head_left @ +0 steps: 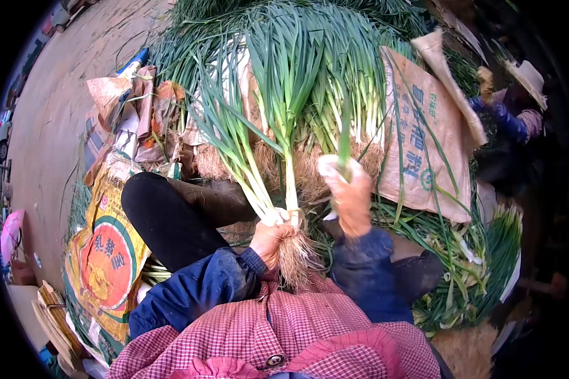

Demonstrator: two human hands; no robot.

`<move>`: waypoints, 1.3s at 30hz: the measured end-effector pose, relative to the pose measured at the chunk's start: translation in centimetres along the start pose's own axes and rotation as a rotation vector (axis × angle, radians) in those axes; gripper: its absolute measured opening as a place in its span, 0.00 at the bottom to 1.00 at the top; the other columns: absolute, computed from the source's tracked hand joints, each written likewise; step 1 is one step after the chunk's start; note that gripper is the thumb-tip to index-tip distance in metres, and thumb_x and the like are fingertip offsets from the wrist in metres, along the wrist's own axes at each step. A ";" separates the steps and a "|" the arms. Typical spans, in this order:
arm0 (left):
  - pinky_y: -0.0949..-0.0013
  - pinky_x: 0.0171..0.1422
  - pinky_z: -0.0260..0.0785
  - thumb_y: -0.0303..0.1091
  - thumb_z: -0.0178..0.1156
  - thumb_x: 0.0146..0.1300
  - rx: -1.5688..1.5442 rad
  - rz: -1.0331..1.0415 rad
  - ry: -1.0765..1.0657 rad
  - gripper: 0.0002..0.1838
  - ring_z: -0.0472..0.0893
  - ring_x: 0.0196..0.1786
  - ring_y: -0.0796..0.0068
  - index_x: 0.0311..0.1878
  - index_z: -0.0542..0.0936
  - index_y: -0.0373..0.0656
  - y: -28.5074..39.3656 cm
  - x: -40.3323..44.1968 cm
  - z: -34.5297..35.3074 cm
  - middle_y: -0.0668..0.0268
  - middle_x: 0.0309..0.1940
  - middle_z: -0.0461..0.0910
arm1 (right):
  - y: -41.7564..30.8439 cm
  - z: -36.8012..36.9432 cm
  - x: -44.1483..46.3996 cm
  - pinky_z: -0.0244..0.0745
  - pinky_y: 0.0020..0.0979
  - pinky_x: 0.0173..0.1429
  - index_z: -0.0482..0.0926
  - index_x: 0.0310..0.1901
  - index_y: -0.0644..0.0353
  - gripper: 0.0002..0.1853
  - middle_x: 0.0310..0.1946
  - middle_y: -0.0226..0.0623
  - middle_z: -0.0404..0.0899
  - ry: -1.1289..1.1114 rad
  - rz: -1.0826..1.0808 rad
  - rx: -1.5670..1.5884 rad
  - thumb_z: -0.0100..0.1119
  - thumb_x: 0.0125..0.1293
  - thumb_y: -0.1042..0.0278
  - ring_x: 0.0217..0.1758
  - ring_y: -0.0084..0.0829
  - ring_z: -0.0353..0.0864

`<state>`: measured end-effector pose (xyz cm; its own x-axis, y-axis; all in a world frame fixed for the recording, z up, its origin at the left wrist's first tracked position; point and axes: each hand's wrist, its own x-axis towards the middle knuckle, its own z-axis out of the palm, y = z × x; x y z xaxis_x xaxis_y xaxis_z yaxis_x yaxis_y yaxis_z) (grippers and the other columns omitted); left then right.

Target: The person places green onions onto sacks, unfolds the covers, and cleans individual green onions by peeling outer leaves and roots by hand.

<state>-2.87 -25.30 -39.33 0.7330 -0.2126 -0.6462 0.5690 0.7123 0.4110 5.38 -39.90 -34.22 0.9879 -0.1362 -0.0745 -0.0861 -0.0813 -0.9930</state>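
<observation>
My left hand [275, 243] is closed round the white lower ends of a few green garlic stalks [289, 180], just above their stringy roots [297, 262]. The stalks lean away from me, leaves spreading at the top. Beside it on the right, my right hand [349, 196] is blurred and closed on a green leaf [344, 136] that sticks up from the fingers. Beyond both hands lies a thick row of green garlic [360, 95] with roots toward me.
A printed woven sack [417, 139] lies right of the row, and a yellow sack [110, 252] at left. Loose leaves [449, 271] cover the ground at right. Another person's sleeve [509, 123] shows at far right. A pink umbrella [11, 234] stands at far left.
</observation>
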 end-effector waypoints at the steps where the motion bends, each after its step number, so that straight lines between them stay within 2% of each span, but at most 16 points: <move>1: 0.66 0.36 0.76 0.10 0.52 0.46 0.048 0.010 0.043 0.16 0.78 0.31 0.68 0.39 0.70 0.37 0.0 -0.5 0.9 0.60 0.30 0.74 | 0.9 1.5 1.9 0.72 0.30 0.28 0.75 0.47 0.63 0.18 0.33 0.33 0.78 -0.042 -0.013 -0.257 0.65 0.57 0.64 0.27 0.23 0.75; 3: 0.67 0.36 0.75 0.09 0.52 0.45 0.121 0.024 0.077 0.17 0.77 0.30 0.68 0.39 0.70 0.36 -0.3 -0.9 1.1 0.60 0.30 0.74 | 0.3 4.9 4.9 0.73 0.33 0.29 0.75 0.46 0.62 0.19 0.31 0.37 0.79 -0.159 -0.075 -0.974 0.63 0.58 0.58 0.27 0.29 0.77; 5: 0.67 0.32 0.74 0.10 0.55 0.45 0.149 0.091 0.155 0.15 0.78 0.28 0.69 0.38 0.74 0.32 -0.5 -0.8 0.9 0.59 0.29 0.77 | 4.2 6.9 7.0 0.71 0.35 0.27 0.73 0.44 0.64 0.18 0.28 0.38 0.77 -0.203 -0.475 -1.083 0.61 0.59 0.58 0.25 0.31 0.75; 7: 0.67 0.32 0.74 0.10 0.56 0.44 0.147 0.091 0.145 0.15 0.78 0.27 0.69 0.38 0.74 0.32 0.1 -0.6 0.4 0.60 0.28 0.77 | 2.1 7.1 5.6 0.72 0.37 0.31 0.73 0.43 0.65 0.16 0.28 0.40 0.78 -0.369 -0.287 -1.004 0.59 0.61 0.61 0.28 0.33 0.77; 10: 0.68 0.34 0.75 0.12 0.54 0.49 0.131 0.027 0.135 0.14 0.78 0.30 0.70 0.41 0.71 0.33 0.9 -1.2 0.5 0.61 0.30 0.75 | 2.7 4.2 1.5 0.76 0.32 0.46 0.71 0.50 0.68 0.18 0.37 0.41 0.78 -0.472 0.026 -0.087 0.56 0.61 0.66 0.44 0.33 0.78; 11: 0.69 0.35 0.76 0.13 0.53 0.51 0.072 -0.007 0.083 0.15 0.78 0.31 0.71 0.43 0.72 0.33 0.8 -0.5 -0.4 0.61 0.31 0.76 | -2.5 3.1 -0.9 0.76 0.27 0.37 0.70 0.51 0.67 0.19 0.34 0.37 0.77 -0.440 0.405 0.191 0.56 0.62 0.67 0.36 0.27 0.77; 14: 0.68 0.35 0.76 0.13 0.55 0.49 0.013 0.030 0.074 0.14 0.80 0.30 0.71 0.42 0.74 0.32 1.2 -0.1 -0.7 0.61 0.30 0.78 | 1.3 -2.1 -2.6 0.68 0.18 0.20 0.69 0.49 0.64 0.14 0.36 0.34 0.74 -0.278 0.011 0.759 0.52 0.60 0.75 0.19 0.16 0.66; 15: 0.69 0.37 0.76 0.14 0.55 0.50 -0.045 -0.004 0.006 0.15 0.80 0.31 0.71 0.43 0.74 0.33 1.8 -0.5 -0.5 0.60 0.31 0.78 | 0.1 -2.8 -3.4 0.66 0.18 0.20 0.68 0.52 0.63 0.18 0.40 0.36 0.75 -0.026 0.158 0.867 0.53 0.59 0.77 0.18 0.15 0.65; 19: 0.70 0.42 0.76 0.16 0.55 0.51 -0.162 0.000 -0.221 0.18 0.80 0.36 0.71 0.48 0.72 0.34 1.8 -1.3 -0.8 0.58 0.36 0.78 | 4.5 1.0 1.4 0.72 0.16 0.26 0.60 0.64 0.60 0.29 0.56 0.43 0.68 -0.226 0.157 0.512 0.51 0.59 0.79 0.25 0.18 0.69; 20: 0.71 0.43 0.75 0.17 0.56 0.51 -0.198 -0.017 -0.240 0.20 0.79 0.38 0.71 0.50 0.70 0.35 1.7 -1.7 -0.9 0.58 0.38 0.76 | 3.8 3.0 2.6 0.73 0.18 0.29 0.62 0.63 0.58 0.27 0.53 0.40 0.70 -0.108 0.337 0.422 0.52 0.61 0.75 0.30 0.18 0.71; 24: 0.71 0.40 0.75 0.21 0.59 0.50 -0.362 -0.072 -0.382 0.21 0.77 0.37 0.70 0.49 0.67 0.37 3.2 -2.9 -1.9 0.59 0.38 0.73 | 10.4 7.4 5.5 0.67 0.23 0.19 0.74 0.50 0.62 0.18 0.27 0.30 0.75 -0.338 0.069 0.142 0.47 0.69 0.56 0.23 0.19 0.70; 28: 0.71 0.32 0.71 0.20 0.56 0.51 -0.516 -0.058 -0.410 0.19 0.75 0.34 0.72 0.48 0.68 0.39 3.8 -2.1 -2.1 0.58 0.39 0.72 | 7.5 4.4 -3.7 0.58 0.19 0.16 0.73 0.30 0.59 0.13 0.21 0.24 0.68 -0.337 0.078 0.300 0.43 0.69 0.63 0.19 0.17 0.66; 30: 0.72 0.35 0.73 0.20 0.56 0.50 -0.592 -0.141 -0.415 0.20 0.75 0.35 0.73 0.49 0.67 0.37 4.1 -1.2 -2.6 0.59 0.37 0.73 | 5.5 0.3 -6.6 0.64 0.19 0.23 0.73 0.37 0.59 0.09 0.27 0.28 0.72 -0.193 0.187 0.459 0.54 0.63 0.62 0.24 0.19 0.70; 33: 0.73 0.39 0.73 0.19 0.56 0.50 -0.467 -0.109 -0.348 0.23 0.76 0.36 0.73 0.52 0.67 0.34 4.4 -1.1 -2.1 0.59 0.36 0.74 | 6.8 -6.6 -6.1 0.73 0.38 0.49 0.70 0.50 0.63 0.25 0.42 0.43 0.78 -0.498 0.393 -0.899 0.63 0.56 0.56 0.45 0.31 0.79; 35: 0.73 0.41 0.73 0.18 0.56 0.49 -0.352 -0.050 -0.318 0.24 0.77 0.36 0.73 0.53 0.67 0.32 4.0 -1.0 -1.9 0.59 0.36 0.75 | 2.1 -3.7 -3.9 0.72 0.32 0.50 0.69 0.53 0.68 0.26 0.42 0.48 0.79 -0.507 0.207 -1.080 0.61 0.58 0.58 0.47 0.34 0.78; 39: 0.71 0.43 0.74 0.15 0.54 0.45 -0.187 0.014 -0.263 0.22 0.79 0.36 0.70 0.49 0.70 0.31 2.2 -0.5 -2.4 0.56 0.36 0.77 | 5.3 6.4 1.7 0.72 0.33 0.47 0.70 0.52 0.66 0.21 0.40 0.49 0.79 -0.161 0.083 -0.268 0.57 0.61 0.62 0.44 0.35 0.78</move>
<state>-2.83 -21.98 -39.67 0.8251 -0.3501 -0.4434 0.4977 0.8218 0.2773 7.40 -34.27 -40.19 0.9819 0.0031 -0.1891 -0.1771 -0.3369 -0.9248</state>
